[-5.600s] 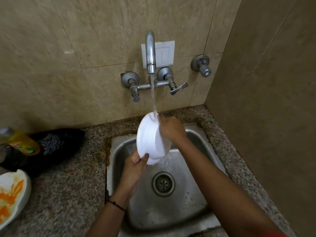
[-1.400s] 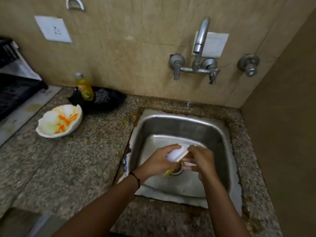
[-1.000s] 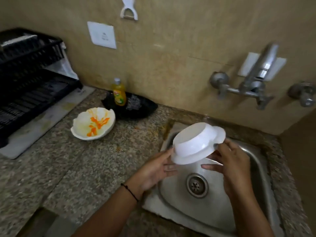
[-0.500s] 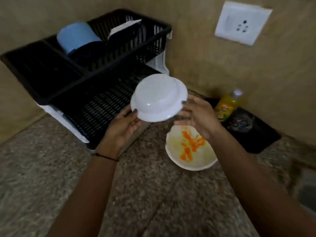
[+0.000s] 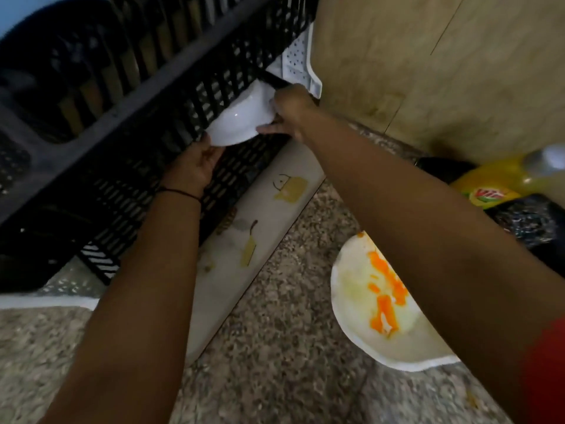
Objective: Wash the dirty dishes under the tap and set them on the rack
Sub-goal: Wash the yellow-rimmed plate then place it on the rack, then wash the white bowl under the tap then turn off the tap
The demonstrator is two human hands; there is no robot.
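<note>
A clean white bowl (image 5: 241, 119) is upside down and tilted, partly under the upper tier of the black dish rack (image 5: 128, 117), over its lower shelf. My left hand (image 5: 195, 166) grips the bowl's near rim from below. On the bowl's right rim, my right hand (image 5: 290, 113) pinches it with thumb and fingers. A dirty white bowl (image 5: 379, 304) smeared with orange sauce sits on the granite counter at the right, partly hidden by my right forearm.
A white drip tray (image 5: 244, 240) with stains lies under the rack. At the right edge stand a yellow dish-soap bottle (image 5: 495, 185) and a black tray with a steel scrubber (image 5: 526, 221). The tiled wall rises behind the rack.
The tap was turned off, I carried the washed bowl from the sink leftward to the rack. In the last half second the bowl went from in front of the rack into its lower tier.
</note>
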